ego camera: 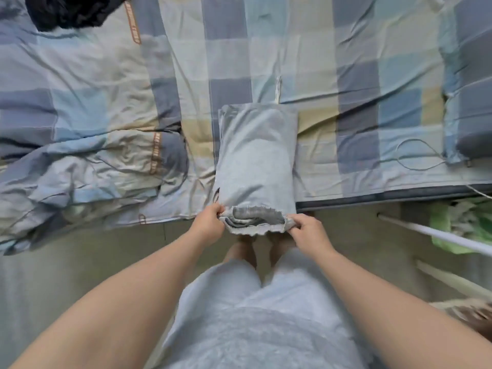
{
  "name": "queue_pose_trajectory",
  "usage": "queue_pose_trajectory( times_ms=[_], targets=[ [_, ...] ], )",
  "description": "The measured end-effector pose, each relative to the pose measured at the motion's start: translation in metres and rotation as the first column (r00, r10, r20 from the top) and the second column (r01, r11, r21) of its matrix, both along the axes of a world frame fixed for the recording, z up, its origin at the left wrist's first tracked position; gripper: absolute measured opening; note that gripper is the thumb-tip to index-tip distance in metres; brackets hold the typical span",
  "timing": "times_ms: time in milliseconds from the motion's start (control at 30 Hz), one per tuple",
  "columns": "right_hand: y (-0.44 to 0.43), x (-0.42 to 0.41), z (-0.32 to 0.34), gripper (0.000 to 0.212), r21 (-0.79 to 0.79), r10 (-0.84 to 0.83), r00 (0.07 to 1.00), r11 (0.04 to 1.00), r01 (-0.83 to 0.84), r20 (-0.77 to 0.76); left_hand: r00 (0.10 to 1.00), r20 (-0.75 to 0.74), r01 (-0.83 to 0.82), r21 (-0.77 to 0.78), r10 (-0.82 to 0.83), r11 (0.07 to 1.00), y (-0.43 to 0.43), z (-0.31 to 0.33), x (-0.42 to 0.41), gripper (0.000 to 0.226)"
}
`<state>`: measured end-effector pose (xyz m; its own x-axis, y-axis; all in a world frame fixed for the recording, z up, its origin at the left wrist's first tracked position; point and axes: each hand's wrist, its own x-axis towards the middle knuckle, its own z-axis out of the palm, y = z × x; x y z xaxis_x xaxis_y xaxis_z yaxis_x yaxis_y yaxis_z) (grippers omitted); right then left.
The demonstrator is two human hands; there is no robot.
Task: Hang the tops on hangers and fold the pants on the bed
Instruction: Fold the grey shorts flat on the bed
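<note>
Pants of pale grey-blue soft fabric (255,161) lie folded into a narrow lengthwise bundle on the bed with the blue, grey and cream checked sheet (354,83). The bundle sits at the near edge of the mattress. Its gathered elastic waistband end hangs just past that edge, toward the person.

The left grip (209,222) is closed on the left corner of the waistband, thumb and curled fingers pinching the layers. The right grip (306,230) pinches the right corner in the same way. Both bare forearms reach forward from the bottom of the view.

A crumpled checked quilt with brown printed strips (80,134) is heaped on the left part of the bed, close beside the pants. A black bunched garment (72,12) lies at the far left corner, well apart from them. A blue-grey checked pillow (471,102) rests at the right end, and a thin looped cord (418,158) lies on the sheet near it.

Beside the bed on the right, a white rail (439,235) crosses in front of some green fabric (468,222).
</note>
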<state>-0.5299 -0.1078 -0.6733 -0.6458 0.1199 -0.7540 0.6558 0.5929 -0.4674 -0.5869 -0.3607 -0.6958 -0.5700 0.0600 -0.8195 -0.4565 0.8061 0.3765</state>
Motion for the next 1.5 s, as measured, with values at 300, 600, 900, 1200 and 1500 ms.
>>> queue_pose_trajectory(
  times_ms=[300, 600, 900, 1200, 1500],
  targets=[
    [-0.001, 0.057, -0.091, 0.014, -0.158, 0.193, 0.891, 0.978, -0.139, 0.411, 0.859, 0.419, 0.304, 0.042, -0.293, 0.952, -0.019, -0.091, 0.076, 0.010],
    [0.020, -0.057, -0.134, 0.015, -0.121, -0.020, 0.975, 0.991, 0.047, 0.220, 0.958, 0.285, 0.045, -0.049, -0.029, 0.998, -0.005, -0.135, -0.039, 0.024],
    [0.029, -0.220, -0.157, 0.016, 0.030, -0.225, 0.969, 0.973, 0.229, -0.103, 0.932, -0.076, -0.354, 0.025, 0.355, 0.935, 0.027, -0.145, -0.171, 0.012],
    [0.027, -0.193, -0.204, 0.081, 0.123, -0.298, 0.940, 0.952, 0.280, 0.167, 0.872, -0.006, -0.483, -0.172, 0.489, 0.859, 0.016, -0.184, -0.138, 0.086],
    [0.016, -0.144, -0.252, 0.102, -0.069, -0.401, 0.878, 0.900, 0.431, 0.262, 0.812, 0.055, -0.577, -0.069, 0.581, 0.813, 0.010, -0.226, -0.111, 0.080]
  ],
)
